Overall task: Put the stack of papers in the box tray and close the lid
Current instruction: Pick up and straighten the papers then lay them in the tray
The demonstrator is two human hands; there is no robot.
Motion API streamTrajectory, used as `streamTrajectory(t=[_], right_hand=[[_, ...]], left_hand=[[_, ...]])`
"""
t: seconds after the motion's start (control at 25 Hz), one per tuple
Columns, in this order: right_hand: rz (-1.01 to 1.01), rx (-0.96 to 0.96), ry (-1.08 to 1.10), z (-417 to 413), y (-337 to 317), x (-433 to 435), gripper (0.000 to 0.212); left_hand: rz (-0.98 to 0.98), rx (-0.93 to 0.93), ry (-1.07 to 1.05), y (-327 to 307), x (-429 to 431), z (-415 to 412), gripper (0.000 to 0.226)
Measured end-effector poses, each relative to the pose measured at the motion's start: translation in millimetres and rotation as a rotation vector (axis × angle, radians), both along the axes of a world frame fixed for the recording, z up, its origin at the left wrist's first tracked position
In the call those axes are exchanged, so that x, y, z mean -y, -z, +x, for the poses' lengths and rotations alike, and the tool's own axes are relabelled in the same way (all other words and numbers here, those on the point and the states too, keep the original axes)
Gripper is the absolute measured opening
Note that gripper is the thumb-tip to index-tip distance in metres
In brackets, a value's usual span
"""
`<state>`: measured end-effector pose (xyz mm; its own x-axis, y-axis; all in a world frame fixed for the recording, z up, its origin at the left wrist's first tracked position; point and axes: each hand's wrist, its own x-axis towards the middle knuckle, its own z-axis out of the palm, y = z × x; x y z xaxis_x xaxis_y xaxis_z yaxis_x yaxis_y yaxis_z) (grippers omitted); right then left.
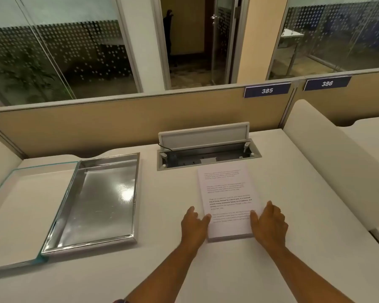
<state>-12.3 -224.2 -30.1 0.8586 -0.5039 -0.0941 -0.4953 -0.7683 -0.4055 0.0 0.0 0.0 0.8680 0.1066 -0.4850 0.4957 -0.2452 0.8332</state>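
A stack of printed white papers (227, 193) lies flat on the white desk, right of centre. My left hand (195, 224) rests against the stack's near left edge, thumb on the top sheet. My right hand (269, 224) presses against the near right edge, thumb also on top. Fingers of both hands are spread; the stack still lies on the desk. To the left stands the shiny metal box tray (131, 238), with nothing in it. Its clear glass lid (15, 215) lies folded open flat on the tray's left side.
An open cable hatch (208, 157) with a raised grey flap sits in the desk just behind the papers. A beige partition (118, 121) runs along the back. Padded white dividers (328, 158) flank the desk on the right and left.
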Motion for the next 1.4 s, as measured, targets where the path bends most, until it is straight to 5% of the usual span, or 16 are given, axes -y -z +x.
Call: streamTrajectory(t=[0.2,0.32,0.48,0.72,0.88,1.4], right_hand=[[0.035,-0.091,-0.058,7,7,18,0.049],[0.066,-0.1,-0.089,11,8,22,0.049],[0.107,-0.098,-0.101,14,11,30,0.05],[0.12,-0.104,-0.128,17,12,36,0.05],[0.133,-0.098,-0.129,17,13,38,0.05],[0.179,-0.091,-0.138,16,21,43,0.05]], left_hand=[[-0.033,-0.051,-0.111,0,29,11,0.035],[-0.083,-0.127,-0.212,2,34,20,0.063],[-0.12,-0.167,-0.177,8,38,35,0.031],[-0.14,-0.141,-0.162,10,45,43,0.036],[-0.106,-0.045,-0.168,6,54,39,0.017],[-0.221,-0.168,-0.15,13,38,74,0.026]])
